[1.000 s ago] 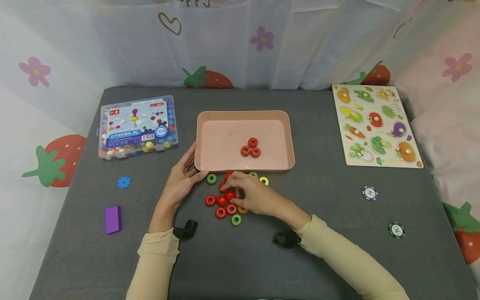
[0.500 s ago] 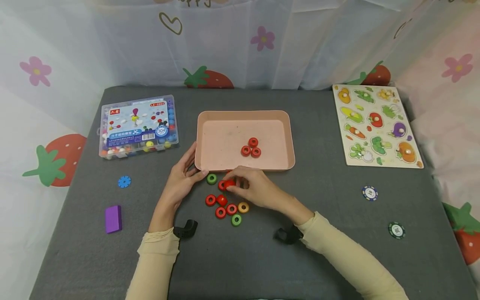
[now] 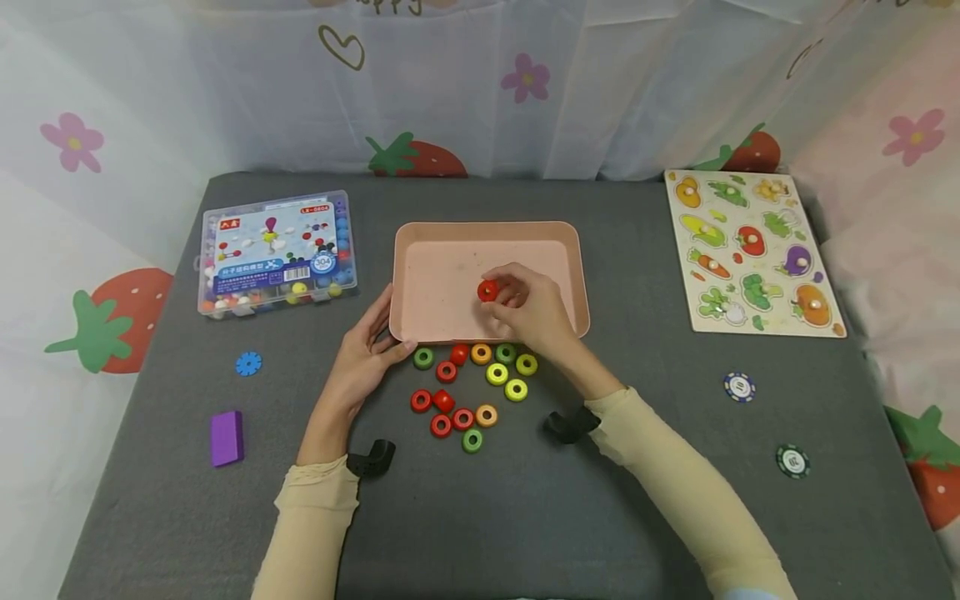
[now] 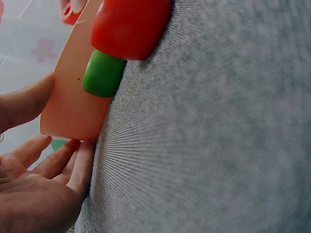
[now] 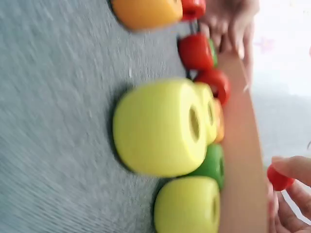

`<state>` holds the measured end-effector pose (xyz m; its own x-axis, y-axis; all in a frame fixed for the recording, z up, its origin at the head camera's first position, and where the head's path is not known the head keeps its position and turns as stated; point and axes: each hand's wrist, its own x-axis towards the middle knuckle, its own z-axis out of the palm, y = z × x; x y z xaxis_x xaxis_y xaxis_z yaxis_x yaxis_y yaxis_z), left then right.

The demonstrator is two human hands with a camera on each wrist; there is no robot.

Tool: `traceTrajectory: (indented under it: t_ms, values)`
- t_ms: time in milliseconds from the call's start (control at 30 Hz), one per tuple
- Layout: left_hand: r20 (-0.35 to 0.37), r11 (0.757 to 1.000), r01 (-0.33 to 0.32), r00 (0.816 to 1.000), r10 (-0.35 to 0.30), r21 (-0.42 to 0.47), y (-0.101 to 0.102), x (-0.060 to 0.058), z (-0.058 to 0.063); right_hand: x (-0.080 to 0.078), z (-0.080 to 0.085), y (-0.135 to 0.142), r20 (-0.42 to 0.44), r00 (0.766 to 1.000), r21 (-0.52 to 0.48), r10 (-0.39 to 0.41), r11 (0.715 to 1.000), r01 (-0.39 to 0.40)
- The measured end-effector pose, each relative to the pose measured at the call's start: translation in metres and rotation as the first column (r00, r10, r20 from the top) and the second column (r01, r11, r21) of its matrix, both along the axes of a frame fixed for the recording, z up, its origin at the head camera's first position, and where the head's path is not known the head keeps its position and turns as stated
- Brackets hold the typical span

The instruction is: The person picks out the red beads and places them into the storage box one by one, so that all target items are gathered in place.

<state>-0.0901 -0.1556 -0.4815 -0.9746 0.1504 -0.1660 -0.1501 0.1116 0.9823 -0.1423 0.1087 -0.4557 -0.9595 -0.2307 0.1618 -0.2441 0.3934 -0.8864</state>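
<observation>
1. Beads (image 3: 444, 401) in red, green, orange and yellow are scattered on the grey tabletop (image 3: 480, 525), near side of the pink tray (image 3: 435, 283), which is set at the middle of the scene.
2. One red bead (image 3: 487, 290) is pinched between thumb and fingers of the right hand (image 3: 527, 310), and is held over the right half of the tray; whether the tray floor is touched by it cannot be told.
3. The near left corner of the tray is touched by the left hand (image 3: 362, 360): the thumb is laid along the near wall and the fingers are extended at the left end, unclenched.
4. Among the loose beads, six red, three green, two orange and three yellow can be counted, the far ones just beside the near wall of the tray.
5. To the far left, a clear plastic box (image 3: 276, 250) with a printed label is placed; nearer, a blue disc (image 3: 249, 363) and a purple block (image 3: 227, 438) are seen.
6. To the far right, a vegetable puzzle board (image 3: 756, 252) is laid, with a blue-and-white chip (image 3: 740, 386) and, nearer, a green-and-black chip (image 3: 792, 460).
7. The tabletop is backed by a pale curtain (image 3: 645, 83) printed with flowers and strawberries.
</observation>
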Motion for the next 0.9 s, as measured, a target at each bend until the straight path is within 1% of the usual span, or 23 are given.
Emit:
traceTrajectory:
  t_ms: [133, 200, 300, 400, 600, 667, 733, 800, 900]
  values:
    - [0.006, 1.000, 0.003, 1.000, -0.003, -0.002, 0.000, 0.000, -0.001, -0.011, -0.005, -0.003, 0.015, 0.997, 0.079, -0.078, 0.994, 0.077]
    - [0.008, 1.000, 0.005, 1.000, -0.005, -0.002, -0.001, 0.000, -0.001, -0.015, -0.008, -0.004, 0.017, 0.995, 0.117, -0.102, 0.988, 0.099]
    - [0.006, 1.000, 0.008, 1.000, -0.008, -0.001, -0.001, 0.000, -0.001, -0.020, -0.011, -0.006, 0.013, 0.992, 0.167, -0.124, 0.979, 0.120]
    - [0.003, 1.000, 0.006, 1.000, -0.006, -0.005, -0.001, 0.000, -0.002, -0.023, -0.013, -0.007, 0.020, 0.990, 0.187, -0.141, 0.973, 0.135]
    - [-0.007, 1.000, 0.004, 1.000, -0.005, -0.008, 0.000, -0.001, -0.002, -0.023, -0.013, -0.004, 0.050, 0.987, 0.210, -0.152, 0.968, 0.138]
    - [-0.008, 1.000, 0.006, 1.000, -0.006, -0.007, 0.000, -0.001, -0.003, -0.020, -0.012, -0.003, 0.044, 0.989, 0.203, -0.141, 0.971, 0.129]
    - [-0.005, 1.000, 0.006, 1.000, -0.006, -0.008, -0.001, -0.001, -0.003, -0.016, -0.010, -0.002, 0.020, 0.993, 0.186, -0.115, 0.976, 0.109]
    - [-0.001, 1.000, 0.004, 1.000, -0.004, -0.009, -0.001, -0.001, -0.003, -0.010, -0.008, -0.001, -0.015, 0.997, 0.165, -0.075, 0.983, 0.076]
    - [0.000, 1.000, 0.000, 1.000, 0.000, -0.010, -0.001, -0.001, -0.003, 0.002, -0.003, -0.001, -0.058, 0.998, 0.117, 0.003, 0.993, 0.003]
